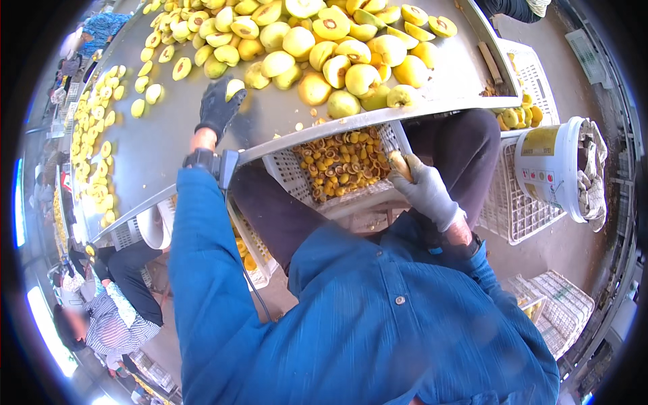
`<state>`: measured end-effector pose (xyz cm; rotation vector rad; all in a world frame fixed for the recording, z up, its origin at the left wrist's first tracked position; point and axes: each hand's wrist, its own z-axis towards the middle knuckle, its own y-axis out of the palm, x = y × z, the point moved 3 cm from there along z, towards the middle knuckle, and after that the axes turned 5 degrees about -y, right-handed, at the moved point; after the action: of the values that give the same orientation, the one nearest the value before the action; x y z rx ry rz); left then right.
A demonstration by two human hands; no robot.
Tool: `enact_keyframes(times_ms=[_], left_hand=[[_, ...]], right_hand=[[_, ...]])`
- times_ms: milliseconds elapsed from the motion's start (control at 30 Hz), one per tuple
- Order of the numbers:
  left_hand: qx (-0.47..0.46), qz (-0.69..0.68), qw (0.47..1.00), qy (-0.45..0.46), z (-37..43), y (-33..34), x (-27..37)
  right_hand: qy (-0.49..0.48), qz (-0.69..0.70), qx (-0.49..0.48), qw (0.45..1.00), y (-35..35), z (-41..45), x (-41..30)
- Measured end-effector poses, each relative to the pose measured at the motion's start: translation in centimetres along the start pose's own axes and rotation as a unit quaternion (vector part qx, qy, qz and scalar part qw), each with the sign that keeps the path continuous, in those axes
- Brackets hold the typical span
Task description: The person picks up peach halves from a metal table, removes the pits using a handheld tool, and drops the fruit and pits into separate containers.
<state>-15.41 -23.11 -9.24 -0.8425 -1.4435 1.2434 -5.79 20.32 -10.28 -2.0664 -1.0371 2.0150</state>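
Observation:
My left hand, in a black glove, reaches over the metal table. A pale yellow peach half sits between its thumb and fingers. Just beyond it spreads a heap of halved peaches, some showing brown pit hollows. Above my lap, my right hand wears a light grey glove and grips a short tool by its wooden handle; its working end cannot be made out. Beside that hand, below the table edge, a white plastic crate holds brown and yellow pit scraps.
More peach halves lie along the table's left side. A white bucket with cloth over its rim rests on a crate at right. A wooden stick lies against the table's raised edge. Another person sits at lower left.

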Motion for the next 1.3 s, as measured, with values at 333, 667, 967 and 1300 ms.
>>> enact_keyframes(times_ms=[333, 667, 967, 1300], left_hand=[[0.117, -0.371, 0.92, 0.052, -15.4, -6.1, 12.6], [0.146, -0.524, 0.839, -0.012, -19.0, -6.8, 18.1], [0.134, -0.601, 0.786, -0.048, -19.3, -6.2, 18.5], [0.073, -0.505, 0.858, 0.064, -17.9, -9.1, 18.1]], right_hand=[[-0.207, 0.003, -0.021, 0.978, 3.7, 2.5, -11.0], [-0.252, -0.025, 0.023, 0.967, 3.4, 0.8, -14.2], [-0.24, -0.035, -0.015, 0.97, 2.7, -0.3, -14.1], [-0.132, 0.159, -0.193, 0.959, 1.4, -0.8, -13.2]])
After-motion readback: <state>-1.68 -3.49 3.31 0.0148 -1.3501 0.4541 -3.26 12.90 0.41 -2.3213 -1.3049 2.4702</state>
